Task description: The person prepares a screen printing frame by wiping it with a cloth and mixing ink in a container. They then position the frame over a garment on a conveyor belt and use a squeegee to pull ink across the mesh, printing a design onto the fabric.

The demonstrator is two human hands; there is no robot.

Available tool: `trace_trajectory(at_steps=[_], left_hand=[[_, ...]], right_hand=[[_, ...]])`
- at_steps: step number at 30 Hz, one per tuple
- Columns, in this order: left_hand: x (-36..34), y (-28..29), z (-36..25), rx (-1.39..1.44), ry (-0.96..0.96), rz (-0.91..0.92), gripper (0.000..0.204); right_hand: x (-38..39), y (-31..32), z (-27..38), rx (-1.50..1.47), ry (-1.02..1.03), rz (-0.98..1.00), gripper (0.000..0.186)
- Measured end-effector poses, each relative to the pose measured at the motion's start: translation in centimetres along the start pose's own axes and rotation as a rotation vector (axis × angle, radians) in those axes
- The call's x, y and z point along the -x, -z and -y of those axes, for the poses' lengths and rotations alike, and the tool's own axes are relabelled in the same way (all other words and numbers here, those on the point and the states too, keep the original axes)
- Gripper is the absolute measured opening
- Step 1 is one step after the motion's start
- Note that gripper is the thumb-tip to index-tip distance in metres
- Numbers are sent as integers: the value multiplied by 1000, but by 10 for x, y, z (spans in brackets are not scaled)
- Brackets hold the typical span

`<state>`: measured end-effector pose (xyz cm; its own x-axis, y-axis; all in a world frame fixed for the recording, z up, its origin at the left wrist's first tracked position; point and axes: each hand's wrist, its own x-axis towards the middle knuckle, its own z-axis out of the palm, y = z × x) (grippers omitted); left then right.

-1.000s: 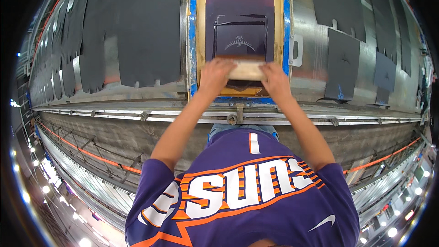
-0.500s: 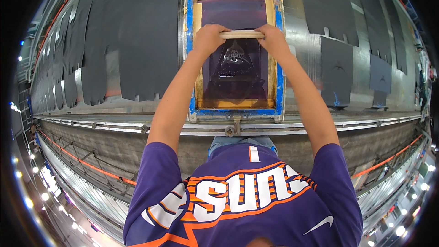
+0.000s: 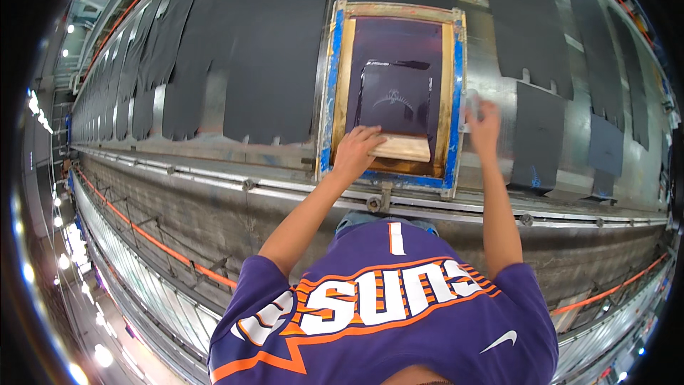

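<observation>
A screen-printing frame (image 3: 457, 64), wooden with blue tape along its edges, lies on the long metal table. At the near end of its dark mesh (image 3: 402, 39), my left hand (image 3: 358, 151) is closed on the left end of a wooden-handled squeegee (image 3: 407, 147), which lies crosswise. Dark wet ink lines and a pale arched design (image 3: 394, 98) show on the mesh beyond it. My right hand (image 3: 486, 125) is off the squeegee, just outside the frame's right edge. Its fingers are curled beside a pale, blurred thing (image 3: 472, 100) that I cannot make out.
Dark fabric pieces (image 3: 274, 50) lie in a row along the table on the left, and more pieces (image 3: 531, 128) lie on the right. A metal rail (image 3: 285, 191) with bolts runs along the near edge. An orange bar (image 3: 171, 251) stretches lower left.
The squeegee has come from the far part of the mesh to its near end. My right hand has let go and moved right, outside the frame. The view has shifted.
</observation>
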<state>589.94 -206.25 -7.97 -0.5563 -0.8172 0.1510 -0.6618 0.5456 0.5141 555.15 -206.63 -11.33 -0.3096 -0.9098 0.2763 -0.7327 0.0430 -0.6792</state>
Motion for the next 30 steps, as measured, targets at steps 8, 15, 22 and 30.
trace_trajectory(at_steps=[8, 15, 22, 30], left_hand=[[28, -2, -5, 58, 9, -7, 53], [77, 60, 59, 5, 40, -76, 54], [128, 170, 209, -4, 90, 20, 39], [98, 218, 307, 225, 230, 532, 38]], right_hand=[[-46, -30, -17, -186, -384, -27, 26], [-39, -98, 90, -264, -284, -122, 24], [-12, -251, 219, -328, -264, -150, 21], [-7, -289, 266, -167, -280, -146, 21]])
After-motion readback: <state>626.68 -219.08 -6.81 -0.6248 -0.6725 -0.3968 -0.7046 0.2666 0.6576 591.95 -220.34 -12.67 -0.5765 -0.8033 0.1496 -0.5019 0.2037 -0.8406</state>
